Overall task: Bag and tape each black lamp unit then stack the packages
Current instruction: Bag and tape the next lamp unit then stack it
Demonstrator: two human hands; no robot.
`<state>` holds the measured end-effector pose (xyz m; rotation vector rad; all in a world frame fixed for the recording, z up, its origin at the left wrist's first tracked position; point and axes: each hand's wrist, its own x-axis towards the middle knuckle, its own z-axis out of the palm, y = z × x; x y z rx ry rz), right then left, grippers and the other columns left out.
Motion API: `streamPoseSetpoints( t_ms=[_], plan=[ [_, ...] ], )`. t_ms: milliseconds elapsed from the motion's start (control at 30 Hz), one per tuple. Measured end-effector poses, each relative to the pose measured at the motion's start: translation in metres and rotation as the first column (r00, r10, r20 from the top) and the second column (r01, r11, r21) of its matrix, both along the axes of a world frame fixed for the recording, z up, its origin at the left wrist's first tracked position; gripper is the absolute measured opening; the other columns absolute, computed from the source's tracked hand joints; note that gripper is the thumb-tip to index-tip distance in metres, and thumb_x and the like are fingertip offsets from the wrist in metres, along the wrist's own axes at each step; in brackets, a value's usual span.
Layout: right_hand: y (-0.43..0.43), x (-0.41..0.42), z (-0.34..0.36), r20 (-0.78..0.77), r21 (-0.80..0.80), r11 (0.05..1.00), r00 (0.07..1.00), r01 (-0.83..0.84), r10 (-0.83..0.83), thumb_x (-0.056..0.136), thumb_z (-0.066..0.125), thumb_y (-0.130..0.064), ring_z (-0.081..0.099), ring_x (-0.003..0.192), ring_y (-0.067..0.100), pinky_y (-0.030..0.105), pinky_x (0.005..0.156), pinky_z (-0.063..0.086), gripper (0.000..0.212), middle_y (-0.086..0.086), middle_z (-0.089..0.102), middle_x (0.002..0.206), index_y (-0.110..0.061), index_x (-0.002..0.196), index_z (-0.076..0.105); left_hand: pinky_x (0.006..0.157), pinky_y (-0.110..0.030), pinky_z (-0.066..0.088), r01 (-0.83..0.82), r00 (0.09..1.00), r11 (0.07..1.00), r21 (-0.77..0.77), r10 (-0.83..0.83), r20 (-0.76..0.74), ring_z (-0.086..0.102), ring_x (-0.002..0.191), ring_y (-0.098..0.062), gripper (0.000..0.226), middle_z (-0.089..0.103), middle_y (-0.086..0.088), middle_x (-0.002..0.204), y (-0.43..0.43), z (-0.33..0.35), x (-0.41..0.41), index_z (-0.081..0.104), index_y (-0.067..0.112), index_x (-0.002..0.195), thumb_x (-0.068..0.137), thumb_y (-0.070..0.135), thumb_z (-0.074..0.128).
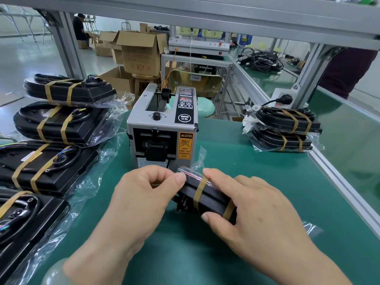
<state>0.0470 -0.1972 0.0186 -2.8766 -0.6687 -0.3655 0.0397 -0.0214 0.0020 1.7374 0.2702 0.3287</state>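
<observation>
Your main risk is the loose bag end [200, 159] that sticks up past the far tip of the lamp unit [207, 199]. If it springs out of your pinch, the fold may open and the tape band [199, 192] beside it may crease or lift. A bulky end would probably make the package sit crooked on the stack [287, 128] by the table's right edge. You are also working just in front of the tape dispenser [162, 128], whose outlet carries a finger warning, so reach with care. Your left hand [144, 194] pinches the unit's bagged far end between thumb and forefinger. Your right hand [253, 204] wraps its near half, fingers over the top, thumb underneath. The unit lies slantwise between both hands, over the middle of the green table [257, 165]; I cannot tell whether it rests there.
</observation>
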Motion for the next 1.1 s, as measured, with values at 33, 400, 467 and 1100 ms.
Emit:
streamPoseSetpoints(
  t_ms=[33, 400, 467, 1100],
  plan=[
    [0.000, 0.000, 0.000, 0.000, -0.001, 1.000, 1.000, 0.002, -0.002, 0.067, 0.043, -0.065, 0.054, 0.071, 0.018, 0.032, 0.063, 0.048, 0.064, -0.013, 0.059, 0.075, -0.044, 0.128, 0.040, 0.042, -0.011, 0.031, 0.005, 1.000, 1.000, 0.015, -0.005, 0.000, 0.036, 0.041, -0.002, 0.014, 0.050, 0.011, 0.044, 0.000, 0.001, 0.000, 0.068, 0.030, 0.063, 0.076, 0.032, 0.071],
    [0.000, 0.000, 0.000, -0.001, -0.019, 1.000, 1.000, 0.012, -0.012, 0.066, 0.051, -0.063, 0.053, 0.070, 0.018, 0.030, 0.061, 0.045, 0.063, -0.013, 0.059, 0.075, -0.044, 0.126, 0.044, 0.039, -0.007, 0.030, 0.007, 1.000, 0.993, 0.115, -0.009, 0.013, 0.039, 0.039, 0.000, 0.017, 0.053, 0.012, 0.045, -0.001, 0.008, 0.004, 0.067, 0.029, 0.062, 0.077, 0.029, 0.075],
    [-0.001, 0.000, 0.000, -0.009, -0.009, 1.000, 1.000, 0.005, -0.005, 0.067, 0.050, -0.063, 0.053, 0.071, 0.019, 0.031, 0.062, 0.045, 0.063, -0.012, 0.060, 0.077, -0.045, 0.126, 0.043, 0.039, -0.007, 0.029, 0.014, 1.000, 0.992, 0.122, -0.016, 0.015, 0.039, 0.038, 0.000, 0.018, 0.052, 0.013, 0.043, 0.000, 0.008, 0.004, 0.067, 0.028, 0.061, 0.077, 0.028, 0.075],
    [0.000, 0.000, -0.002, 0.021, -0.005, 1.000, 1.000, 0.008, -0.008, 0.066, 0.053, -0.062, 0.056, 0.071, 0.019, 0.032, 0.061, 0.046, 0.063, -0.012, 0.061, 0.076, -0.043, 0.126, 0.048, 0.043, -0.004, 0.034, -0.062, 0.998, 0.963, 0.263, 0.051, 0.048, 0.047, 0.043, 0.006, 0.028, 0.051, 0.019, 0.040, -0.006, 0.010, 0.003, 0.061, 0.020, 0.054, 0.075, 0.026, 0.078]
  ],
)
